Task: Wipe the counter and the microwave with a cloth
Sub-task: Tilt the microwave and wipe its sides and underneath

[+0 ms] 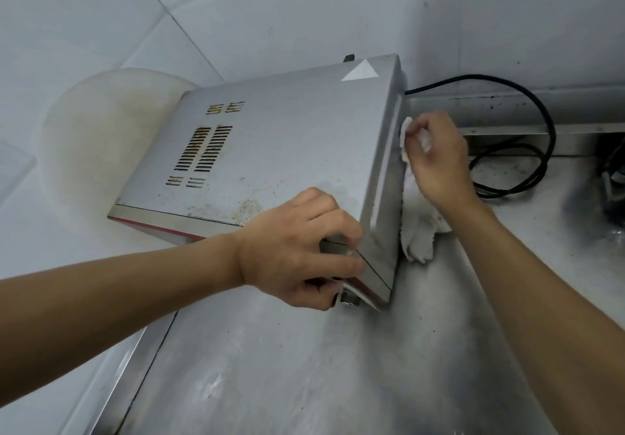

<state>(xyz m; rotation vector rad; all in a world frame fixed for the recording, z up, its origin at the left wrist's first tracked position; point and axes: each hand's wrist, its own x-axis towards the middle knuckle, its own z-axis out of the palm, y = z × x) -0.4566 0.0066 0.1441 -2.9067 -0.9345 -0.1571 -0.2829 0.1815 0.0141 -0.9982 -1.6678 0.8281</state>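
Now the right hand (436, 157) pinches the cloth (417, 231) against the microwave (270, 150) side; the left hand (297, 248) grips its front corner.

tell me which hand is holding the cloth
The right hand, pinching the white cloth against the side of the microwave. The left hand has no cloth; it grips the microwave's front corner.

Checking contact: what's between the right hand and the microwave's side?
The cloth, gripped by the right hand, lies against the side of the microwave; the head view shows it.
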